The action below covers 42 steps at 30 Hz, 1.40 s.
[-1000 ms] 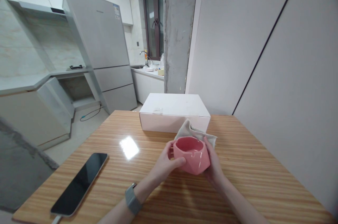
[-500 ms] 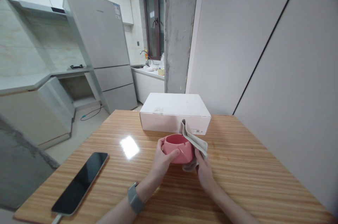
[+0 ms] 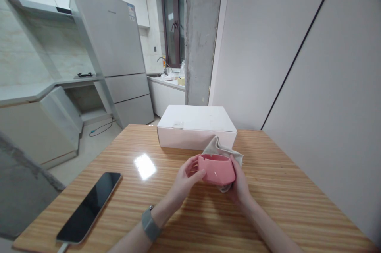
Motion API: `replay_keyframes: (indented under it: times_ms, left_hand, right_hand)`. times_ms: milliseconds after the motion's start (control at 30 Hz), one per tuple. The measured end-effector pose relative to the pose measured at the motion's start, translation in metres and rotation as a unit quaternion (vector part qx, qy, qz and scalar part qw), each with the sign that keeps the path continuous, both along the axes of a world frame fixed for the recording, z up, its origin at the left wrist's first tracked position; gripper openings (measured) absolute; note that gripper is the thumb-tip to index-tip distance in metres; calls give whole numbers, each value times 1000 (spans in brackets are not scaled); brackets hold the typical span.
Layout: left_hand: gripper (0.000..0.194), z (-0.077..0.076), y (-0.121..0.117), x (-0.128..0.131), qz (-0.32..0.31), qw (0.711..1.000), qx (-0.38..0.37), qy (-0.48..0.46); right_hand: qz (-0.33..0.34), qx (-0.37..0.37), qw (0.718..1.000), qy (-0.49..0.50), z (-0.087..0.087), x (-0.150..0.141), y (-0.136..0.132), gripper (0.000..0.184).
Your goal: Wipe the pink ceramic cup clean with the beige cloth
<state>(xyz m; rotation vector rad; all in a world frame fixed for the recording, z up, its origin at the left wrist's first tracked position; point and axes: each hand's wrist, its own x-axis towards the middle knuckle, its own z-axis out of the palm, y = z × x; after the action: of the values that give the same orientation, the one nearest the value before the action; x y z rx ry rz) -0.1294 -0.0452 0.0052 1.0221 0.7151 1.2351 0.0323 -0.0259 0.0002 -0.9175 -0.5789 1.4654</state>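
Note:
A pink faceted ceramic bowl (image 3: pixel 216 168) with notches in its rim is held just above the wooden table (image 3: pixel 285 201). My left hand (image 3: pixel 187 177) grips its left side, thumb on the front face. On the bowl's right side my right hand (image 3: pixel 238 183) presses a grey cloth (image 3: pixel 219 147) against it. The cloth sticks up behind the bowl and shows under its base.
A white cardboard box (image 3: pixel 196 126) lies flat at the table's far edge, just behind the bowl. A dark phone (image 3: pixel 91 205) on a cable rests near the table's left edge. Beyond are a silver fridge (image 3: pixel 113 50), counters and a concrete pillar (image 3: pixel 202 34).
The bowl shifted slightly right and turned between my hands. The cloth, draped over the bowl's right rim half a second ago, now sits behind and under it.

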Motion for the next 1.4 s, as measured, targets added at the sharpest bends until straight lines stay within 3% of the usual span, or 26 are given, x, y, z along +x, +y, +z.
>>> replay_keyframes:
  times_ms: [133, 300, 400, 500, 600, 700, 833, 933, 1067, 1200, 1300, 1400]
  left_hand:
    - [65, -1, -4, 1, -16, 1000, -6, -3]
    - [62, -5, -6, 2, -72, 997, 11, -37]
    - [67, -12, -4, 5, -30, 999, -3, -32]
    - [68, -20, 1, 8, 53, 998, -27, -14]
    - [61, -24, 3, 9, 94, 994, -55, -11]
    - [53, -18, 0, 9, 62, 994, -67, -53]
    - [37, -7, -4, 7, -19, 990, -85, -114]
    - [38, -3, -5, 5, -48, 991, -83, -90]
    - [53, -6, -6, 3, -18, 997, -60, -42]
    - [67, -8, -6, 4, -34, 998, -24, -46]
    - [66, -6, -7, 5, -40, 998, -10, -51]
    - [65, -5, -7, 5, -8, 999, -23, -25]
  right_hand:
    - [14, -2, 1000, 12, 8, -2, -6, 40]
    - [8, 46, 998, -36, 4, -5, -5, 39]
    - [-40, 96, 989, -105, -5, -3, -1, 41]
    - [-92, 142, 968, -188, -12, -3, -3, 39]
    - [-49, 233, 943, -231, -16, -8, -11, 38]
    - [-27, 296, 923, -245, -15, -13, -16, 39]
    - [-88, 179, 957, -211, -10, -11, -12, 33]
    - [-142, 118, 964, -191, -6, -4, -5, 33]
    - [-151, 124, 968, -155, -8, 0, 2, 32]
    - [-134, 113, 977, -118, -17, -1, 3, 34]
    - [-134, 119, 976, -124, -20, -3, 1, 34]
    - [-129, 148, 966, -170, -18, -3, -5, 32]
